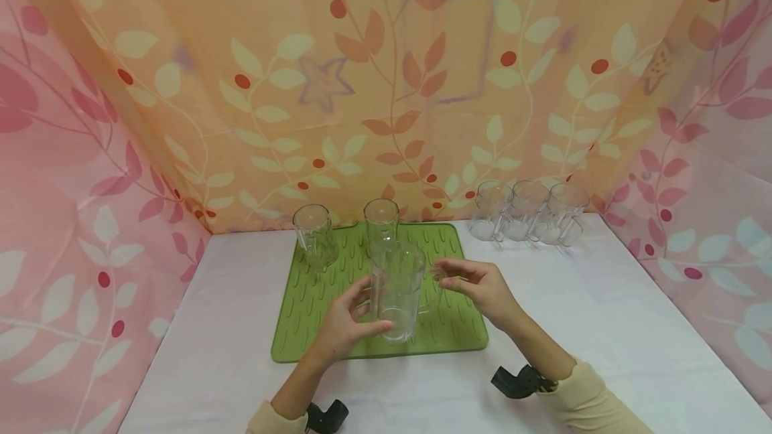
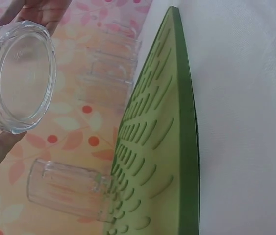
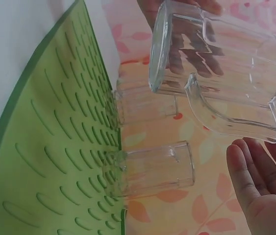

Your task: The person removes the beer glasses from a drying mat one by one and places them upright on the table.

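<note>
Mug [image 1: 398, 290] is held clear of the green mat [image 1: 443, 333], approx. upright, base down, per my feed. L hand [image 1: 346, 323] grips it round the body, thumb on the near side. R hand [image 1: 482, 286] is by the handle [image 3: 232, 125], fingers fairly straight; can't tell if the tips touch glass. One glass [image 1: 315, 238] stands nr. the mat's back L corner, a second glass [image 1: 381, 223] at back ctr.; three mugs [image 1: 523, 211] sit in a row on the white table [image 1: 603, 327], back R. My read: placing step, prob. mid-transfer, mat the likely spot. Next move, I'd say: L firm, R takes the handle properly or backs off, then lower slowly, base flat, w/o knocking the other two.
</note>
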`<state>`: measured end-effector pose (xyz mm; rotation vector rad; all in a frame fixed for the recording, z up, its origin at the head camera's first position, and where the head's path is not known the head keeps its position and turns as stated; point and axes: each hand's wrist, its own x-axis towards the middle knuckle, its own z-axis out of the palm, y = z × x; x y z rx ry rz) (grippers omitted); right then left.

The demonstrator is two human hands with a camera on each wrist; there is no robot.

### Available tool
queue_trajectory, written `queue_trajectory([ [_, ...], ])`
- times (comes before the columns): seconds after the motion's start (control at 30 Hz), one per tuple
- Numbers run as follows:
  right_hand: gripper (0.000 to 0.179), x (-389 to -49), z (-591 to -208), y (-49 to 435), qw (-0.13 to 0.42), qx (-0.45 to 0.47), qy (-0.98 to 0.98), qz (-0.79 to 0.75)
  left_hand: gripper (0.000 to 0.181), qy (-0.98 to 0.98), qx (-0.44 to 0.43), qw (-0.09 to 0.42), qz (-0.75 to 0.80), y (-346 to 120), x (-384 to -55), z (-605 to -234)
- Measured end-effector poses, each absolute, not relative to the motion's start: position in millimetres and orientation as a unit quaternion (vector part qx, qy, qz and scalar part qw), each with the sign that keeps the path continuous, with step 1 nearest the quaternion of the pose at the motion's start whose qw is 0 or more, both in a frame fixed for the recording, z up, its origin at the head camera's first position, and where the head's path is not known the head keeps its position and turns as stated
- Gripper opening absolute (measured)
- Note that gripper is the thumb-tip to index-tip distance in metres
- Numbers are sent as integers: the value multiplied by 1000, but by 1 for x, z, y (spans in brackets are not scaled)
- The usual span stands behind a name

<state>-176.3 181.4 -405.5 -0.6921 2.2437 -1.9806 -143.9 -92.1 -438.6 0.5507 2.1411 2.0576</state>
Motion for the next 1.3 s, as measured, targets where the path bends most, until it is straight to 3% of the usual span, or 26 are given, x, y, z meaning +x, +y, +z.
queue_trajectory([
  [1.3,35,-174,-402,185,65,-257,715,-647,84,720,203,31,663,-90,-139,-443],
])
